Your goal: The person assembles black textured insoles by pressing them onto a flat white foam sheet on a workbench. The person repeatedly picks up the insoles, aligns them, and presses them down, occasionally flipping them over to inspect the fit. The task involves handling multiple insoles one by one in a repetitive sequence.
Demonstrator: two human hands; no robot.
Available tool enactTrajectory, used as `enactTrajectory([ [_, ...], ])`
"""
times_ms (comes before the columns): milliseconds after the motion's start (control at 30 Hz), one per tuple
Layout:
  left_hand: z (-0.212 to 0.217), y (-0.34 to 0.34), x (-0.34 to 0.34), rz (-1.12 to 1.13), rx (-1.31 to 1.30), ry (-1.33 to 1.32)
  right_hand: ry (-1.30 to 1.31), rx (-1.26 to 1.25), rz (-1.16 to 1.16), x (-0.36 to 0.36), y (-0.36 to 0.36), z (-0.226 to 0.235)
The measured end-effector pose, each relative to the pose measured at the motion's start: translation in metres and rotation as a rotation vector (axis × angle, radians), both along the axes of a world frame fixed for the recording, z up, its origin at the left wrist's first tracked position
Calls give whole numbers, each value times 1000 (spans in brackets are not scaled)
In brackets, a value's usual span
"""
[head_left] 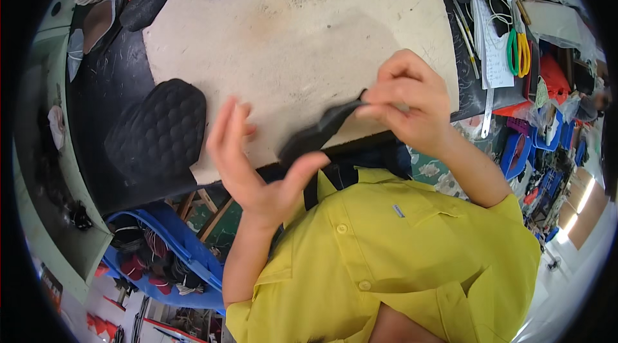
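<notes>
The right hand pinched the upper end of a slim black piece between thumb and fingers, and the piece slanted from that grip down toward the left hand. There the fingers stood spread from the thumb; whether they touched the piece could not be told. Just left of them lay a quilted black pad, partly over a pale board. Scissors lay well right of the pinching fingers.

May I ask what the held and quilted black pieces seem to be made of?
Held black piece: probably matte fabric, since it bends and barely shines; blur hides any weave. Quilted black piece: perhaps padded matte fabric, judging by its puffy cells.
</notes>
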State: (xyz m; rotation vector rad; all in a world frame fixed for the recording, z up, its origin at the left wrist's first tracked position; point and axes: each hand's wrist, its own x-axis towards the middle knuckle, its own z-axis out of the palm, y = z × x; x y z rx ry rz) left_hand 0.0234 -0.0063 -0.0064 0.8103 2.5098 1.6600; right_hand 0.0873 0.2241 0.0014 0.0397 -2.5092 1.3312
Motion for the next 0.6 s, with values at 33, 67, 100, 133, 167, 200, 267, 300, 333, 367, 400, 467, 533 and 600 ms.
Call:
enactTrajectory([
  [33,11,1,-2,78,45,-231,96,1,42,4,-4,2],
  [67,16,-8,-2,30,-14,-516,153,34,25,3,-10,6],
  [100,12,-7,-4,-76,2,-158,210,66,10,-1,-19,12],
  [133,20,-6,-5,-129,-45,33,172,115,90,-4,-23,21],
  [167,23,-7,-3,-169,9,82,138,161,178,-8,-29,31],
  [200,26,-8,0,-207,61,131,116,227,342,-11,-31,37],
  [267,25,-18,0,-180,133,184,58,113,411,-11,-29,33],
  [300,31,-27,-1,-135,120,176,37,115,385,-18,-29,38],
  [333,36,-37,-1,-87,114,163,8,122,361,-27,-29,47],
  [367,41,-45,-4,-39,86,113,-9,110,394,-36,-32,52],
  [400,47,-54,-8,9,60,62,51,114,369,-50,-48,54],
  [467,52,-69,-20,65,114,11,73,75,397,-79,-79,59],
  [533,51,-92,-49,243,63,252,3,67,440,-105,-91,58],
  [600,27,-141,-79,594,-43,156,-452,-180,441,-136,-98,59],
])
